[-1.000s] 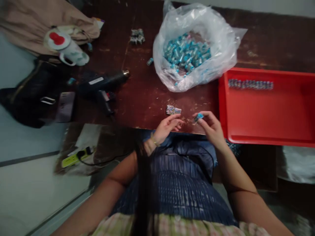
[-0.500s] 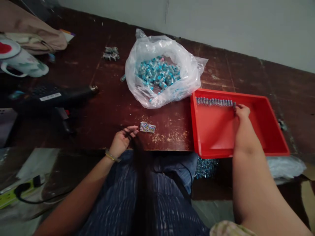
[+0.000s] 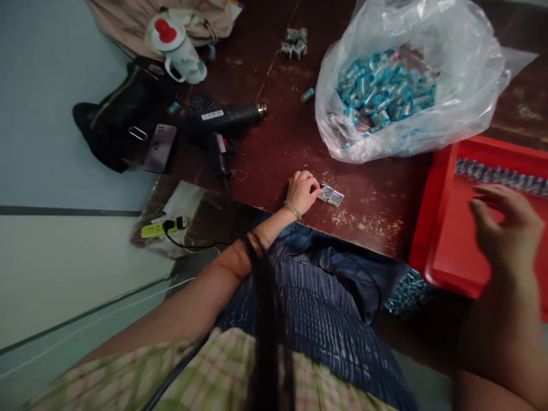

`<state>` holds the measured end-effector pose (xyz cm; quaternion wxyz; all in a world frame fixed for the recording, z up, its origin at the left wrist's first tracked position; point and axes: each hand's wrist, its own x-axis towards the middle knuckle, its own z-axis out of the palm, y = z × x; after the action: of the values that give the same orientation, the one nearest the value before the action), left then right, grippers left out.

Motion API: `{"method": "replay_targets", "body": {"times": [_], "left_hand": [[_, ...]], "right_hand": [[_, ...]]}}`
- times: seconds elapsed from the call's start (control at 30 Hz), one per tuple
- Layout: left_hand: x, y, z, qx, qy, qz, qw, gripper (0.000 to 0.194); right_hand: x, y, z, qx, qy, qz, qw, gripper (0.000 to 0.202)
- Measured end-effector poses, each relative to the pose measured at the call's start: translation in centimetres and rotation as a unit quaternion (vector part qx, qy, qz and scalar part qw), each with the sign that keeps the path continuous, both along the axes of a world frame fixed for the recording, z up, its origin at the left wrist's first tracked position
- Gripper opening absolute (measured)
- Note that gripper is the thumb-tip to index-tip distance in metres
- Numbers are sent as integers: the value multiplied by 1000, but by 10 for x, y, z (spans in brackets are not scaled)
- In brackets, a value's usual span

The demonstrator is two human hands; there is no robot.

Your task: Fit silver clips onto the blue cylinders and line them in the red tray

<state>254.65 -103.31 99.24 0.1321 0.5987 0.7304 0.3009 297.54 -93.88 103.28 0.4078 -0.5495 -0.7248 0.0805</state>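
My left hand (image 3: 302, 193) rests on the dark red table with its fingers curled, the fingertips at the edge of the small printed labels (image 3: 332, 195). Whatever it may pinch is too small to make out. Over the red tray (image 3: 458, 245) hangs my right hand (image 3: 507, 225), thumb and fingers apart, nothing between them. A row of small clear vials (image 3: 500, 176) stands along the tray's far side, just beyond that hand. The clear plastic bag (image 3: 462, 108), left of and behind the tray, holds many blue-capped vials (image 3: 381, 91).
A black heat gun (image 3: 231, 119) lies at the left, by a phone (image 3: 161, 148), a black bag (image 3: 124, 114) and a lidded mug (image 3: 184, 57). One loose vial (image 3: 307, 95) lies beside the plastic bag. Small pieces (image 3: 294, 43) sit farther back.
The view has swung left. My right hand has drawn back from the end of the vial row and opened. My left hand has moved onto the edge of the labels, fingers curled.
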Motion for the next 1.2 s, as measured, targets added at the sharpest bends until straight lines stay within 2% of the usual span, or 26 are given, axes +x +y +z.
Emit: {"method": "replay_targets", "body": {"times": [0.03,0.07,0.17,0.27,0.37,0.43,0.5,0.57,0.63,0.73,0.83,0.9,0.97,1.07,1.13,1.2], "left_hand": [[0,1,-1,1,-3,-4,1000,14],[0,1,-1,2,-10,-9,1000,15],[-5,2,0,8,-37,-30,999,15],[-9,1,1,18,-49,-53,997,14],[-12,-1,2,29,-47,-59,997,11],[-15,0,2,42,-61,-53,996,2],[-17,2,2,48,-92,-55,993,9],[-19,5,1,44,-124,-60,990,2],[-21,9,1,34,-146,-67,986,16],[-24,11,2,27,-162,-70,984,23],[-30,9,3,45,-176,-32,983,27],[-36,6,5,65,-198,-10,978,25],[-42,2,8,78,-237,-6,969,22],[-47,-5,13,70,-314,-16,947,16],[-48,-9,17,51,-368,-19,928,16],[-47,-14,21,32,-416,-15,909,19]], "right_hand": [[-28,-22,6,12,7,80,997,36],[-57,-40,10,8,24,130,991,32],[-145,-69,9,-69,77,222,970,26],[-215,-59,-12,-112,61,263,956,27],[-257,-34,-30,-152,42,267,951,8],[-269,-23,-34,-166,46,267,948,16],[-271,-17,-31,-159,54,277,946,21],[-270,-15,-26,-146,51,292,944,22],[-270,-16,-24,-140,32,292,946,24],[-272,-21,-28,-139,-22,260,955,25],[-272,-28,-35,-126,-84,214,965,19],[-268,-24,-37,-106,-91,189,972,23],[-263,-6,-34,-83,-50,188,977,29],[-255,49,-20,-44,26,171,984,26],[-254,93,-8,-37,18,127,991,23],[-256,132,1,-55,-35,92,994,24]]}}
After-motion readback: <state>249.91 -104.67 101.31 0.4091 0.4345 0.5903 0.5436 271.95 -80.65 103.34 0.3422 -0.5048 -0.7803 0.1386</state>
